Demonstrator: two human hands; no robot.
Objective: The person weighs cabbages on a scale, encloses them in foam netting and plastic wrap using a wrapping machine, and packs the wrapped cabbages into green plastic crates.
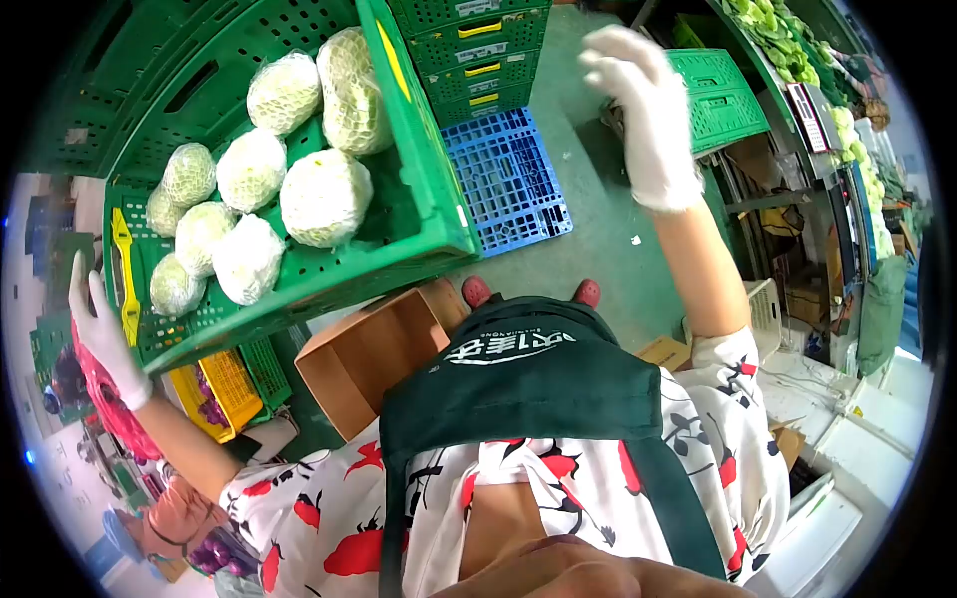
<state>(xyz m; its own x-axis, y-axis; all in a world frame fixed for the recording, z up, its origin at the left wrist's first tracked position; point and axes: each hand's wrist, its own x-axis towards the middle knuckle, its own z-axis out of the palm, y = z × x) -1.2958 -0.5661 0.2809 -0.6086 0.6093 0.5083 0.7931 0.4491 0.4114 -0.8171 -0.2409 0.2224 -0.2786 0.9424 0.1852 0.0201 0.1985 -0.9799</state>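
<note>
A green plastic crate (429,204) at the upper left holds several pale round vegetables (326,197) wrapped in clear film and white netting. At the crate's left end, beside its yellow handle (125,269), my left hand (105,334) in a white glove has its fingers stretched apart and holds nothing. My right hand (648,115), also in a white glove, is raised over the floor right of the crate. Its fingers are apart and nothing is in them.
Stacked green crates (483,60) stand on a blue pallet (508,179). An open cardboard box (379,349) and a yellow crate (227,389) lie below the big crate. Shelves with leafy greens (773,35) line the right. Another person (174,518) is at the lower left.
</note>
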